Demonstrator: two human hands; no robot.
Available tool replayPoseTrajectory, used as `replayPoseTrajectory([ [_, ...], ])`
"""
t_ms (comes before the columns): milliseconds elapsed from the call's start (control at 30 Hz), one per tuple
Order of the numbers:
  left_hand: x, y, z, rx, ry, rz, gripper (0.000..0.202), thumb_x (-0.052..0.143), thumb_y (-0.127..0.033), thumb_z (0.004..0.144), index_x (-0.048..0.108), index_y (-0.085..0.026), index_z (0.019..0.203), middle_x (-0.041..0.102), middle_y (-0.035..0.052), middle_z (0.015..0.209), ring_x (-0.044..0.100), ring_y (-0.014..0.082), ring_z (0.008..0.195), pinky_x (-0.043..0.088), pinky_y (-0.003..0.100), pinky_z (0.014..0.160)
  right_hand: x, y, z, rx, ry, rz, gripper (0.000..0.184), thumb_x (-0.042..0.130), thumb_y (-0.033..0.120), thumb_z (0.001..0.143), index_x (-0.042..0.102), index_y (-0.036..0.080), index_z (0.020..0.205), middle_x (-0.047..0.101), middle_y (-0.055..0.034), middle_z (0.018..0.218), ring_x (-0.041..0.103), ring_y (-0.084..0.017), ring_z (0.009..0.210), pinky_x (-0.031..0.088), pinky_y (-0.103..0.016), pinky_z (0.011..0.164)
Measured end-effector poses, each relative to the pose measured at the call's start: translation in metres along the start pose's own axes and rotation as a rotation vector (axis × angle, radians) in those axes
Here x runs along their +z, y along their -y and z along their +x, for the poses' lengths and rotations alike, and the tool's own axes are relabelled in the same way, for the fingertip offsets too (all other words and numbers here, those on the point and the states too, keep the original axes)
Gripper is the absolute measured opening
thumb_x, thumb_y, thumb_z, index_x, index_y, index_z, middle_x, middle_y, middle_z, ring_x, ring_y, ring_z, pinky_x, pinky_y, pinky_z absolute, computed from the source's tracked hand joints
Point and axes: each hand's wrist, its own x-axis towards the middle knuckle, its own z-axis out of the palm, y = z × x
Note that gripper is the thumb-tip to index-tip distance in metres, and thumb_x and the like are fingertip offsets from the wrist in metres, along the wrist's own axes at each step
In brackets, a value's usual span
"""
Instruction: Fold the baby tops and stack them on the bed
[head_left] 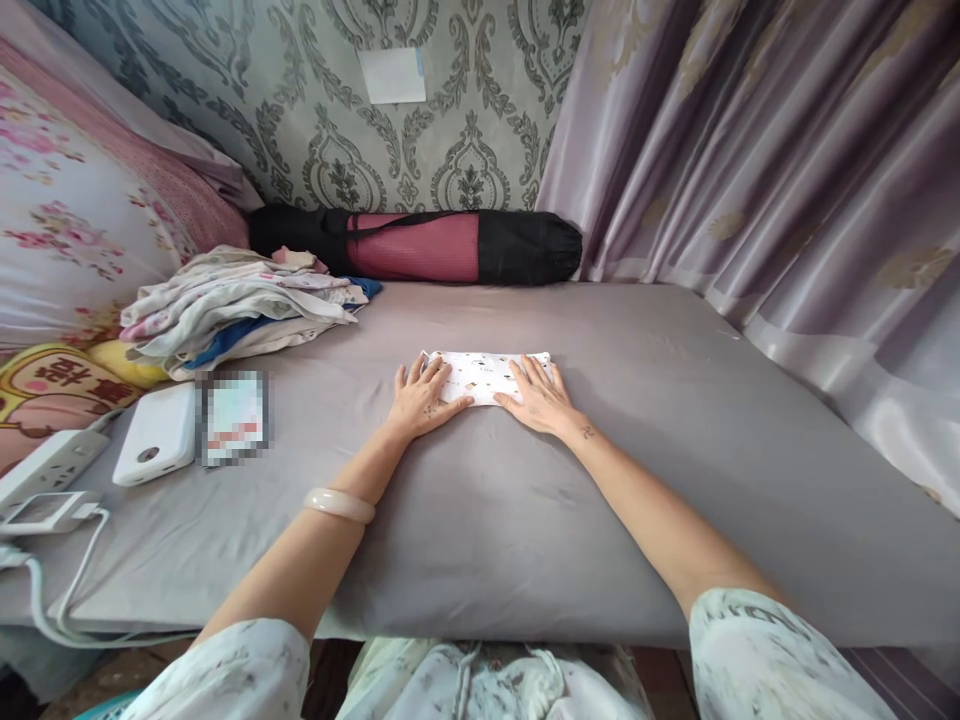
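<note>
A small white folded cloth (484, 375) with tiny printed figures lies flat on the grey bed sheet (615, 450). My left hand (421, 398) rests flat on its left end, fingers spread. My right hand (534, 397) lies flat on its right end, fingers stretched out. Both hands press down on the cloth and hold nothing. A pale bangle (339, 504) sits on my left forearm.
A pile of folded clothes (240, 305) lies at the back left. A rolled mat in a black bag (420, 245) lies against the wall. A white power bank (156, 435), a power strip (45, 470) and cables sit at the left edge. Curtains (787, 170) hang on the right.
</note>
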Motion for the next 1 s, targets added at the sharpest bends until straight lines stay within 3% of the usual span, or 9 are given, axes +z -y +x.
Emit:
replayPoseTrajectory([
  [233, 0.003, 0.002, 0.002, -0.013, 0.006, -0.038, 0.078, 0.045, -0.074, 0.084, 0.043, -0.027, 0.146, 0.034, 0.0090, 0.158, 0.018, 0.0356, 0.148, 0.007, 0.058, 0.118, -0.001, -0.001, 0.001, 0.006, 0.017, 0.041, 0.084, 0.028, 0.070, 0.093, 0.024, 0.014, 0.156, 0.018, -0.0150, 0.163, 0.011, -0.028, 0.151, 0.004, -0.049, 0.120],
  [300, 0.002, 0.004, 0.004, -0.023, 0.023, -0.076, 0.077, 0.046, -0.073, 0.084, 0.044, -0.027, 0.145, 0.034, 0.0083, 0.158, 0.018, 0.0357, 0.148, 0.007, 0.058, 0.118, -0.007, -0.005, 0.004, -0.009, 0.024, 0.110, 0.077, 0.032, 0.065, 0.095, 0.029, 0.017, 0.155, 0.023, -0.0132, 0.162, 0.017, -0.027, 0.150, 0.009, -0.048, 0.120],
  [367, -0.002, 0.006, 0.007, -0.052, 0.044, -0.154, 0.071, 0.047, -0.070, 0.086, 0.047, -0.029, 0.143, 0.036, 0.0071, 0.157, 0.020, 0.0340, 0.148, 0.011, 0.055, 0.118, -0.015, -0.014, 0.009, 0.027, -0.023, 0.191, 0.059, 0.034, 0.053, 0.098, 0.044, 0.022, 0.147, 0.036, -0.0096, 0.157, 0.030, -0.024, 0.145, 0.018, -0.044, 0.118],
  [500, -0.017, 0.012, 0.015, -0.226, -0.041, -0.288, 0.052, 0.045, -0.056, 0.091, 0.058, -0.028, 0.133, 0.051, 0.0066, 0.146, 0.041, 0.0285, 0.137, 0.030, 0.043, 0.112, -0.031, -0.043, 0.018, 0.333, -0.146, 0.247, 0.038, 0.040, 0.031, 0.096, 0.072, 0.021, 0.112, 0.067, -0.0073, 0.125, 0.059, -0.020, 0.116, 0.042, -0.029, 0.095],
  [567, -0.025, 0.014, 0.019, -0.389, -0.070, -0.245, 0.045, 0.047, -0.051, 0.090, 0.066, -0.027, 0.122, 0.061, 0.0082, 0.134, 0.048, 0.0310, 0.128, 0.036, 0.045, 0.106, -0.035, -0.056, 0.018, 0.482, -0.096, 0.241, 0.037, 0.043, 0.035, 0.094, 0.076, 0.019, 0.097, 0.074, -0.0088, 0.104, 0.065, -0.021, 0.100, 0.045, -0.027, 0.080],
  [633, -0.030, 0.014, 0.023, -0.523, -0.019, -0.174, 0.041, 0.049, -0.052, 0.087, 0.072, -0.025, 0.109, 0.066, 0.0105, 0.123, 0.050, 0.0356, 0.124, 0.038, 0.047, 0.102, -0.036, -0.063, 0.017, 0.580, -0.040, 0.229, 0.039, 0.046, 0.042, 0.093, 0.077, 0.018, 0.089, 0.075, -0.0103, 0.092, 0.066, -0.022, 0.093, 0.044, -0.027, 0.073],
  [700, -0.031, 0.014, 0.028, -0.575, 0.039, -0.125, 0.042, 0.051, -0.055, 0.084, 0.075, -0.024, 0.102, 0.068, 0.0125, 0.118, 0.049, 0.0386, 0.122, 0.039, 0.048, 0.099, -0.035, -0.063, 0.016, 0.626, -0.012, 0.212, 0.040, 0.048, 0.047, 0.092, 0.077, 0.019, 0.087, 0.074, -0.0124, 0.094, 0.066, -0.024, 0.097, 0.045, -0.029, 0.076],
  [833, -0.026, 0.013, 0.038, -0.599, 0.048, -0.093, 0.044, 0.055, -0.058, 0.078, 0.075, -0.023, 0.097, 0.066, 0.0153, 0.122, 0.050, 0.0399, 0.123, 0.040, 0.048, 0.098, -0.025, -0.058, 0.019, 0.597, -0.011, 0.189, 0.040, 0.053, 0.053, 0.088, 0.078, 0.022, 0.092, 0.069, -0.0152, 0.116, 0.058, -0.030, 0.118, 0.044, -0.037, 0.092],
  [1000, -0.024, 0.013, 0.049, -0.644, 0.070, -0.178, 0.034, 0.068, -0.051, 0.067, 0.073, -0.023, 0.084, 0.070, 0.0165, 0.115, 0.054, 0.0418, 0.120, 0.044, 0.050, 0.089, -0.017, -0.055, 0.026, 0.575, -0.020, 0.242, 0.029, 0.059, 0.045, 0.082, 0.077, 0.024, 0.090, 0.067, -0.0130, 0.117, 0.053, -0.032, 0.122, 0.043, -0.043, 0.096],
])
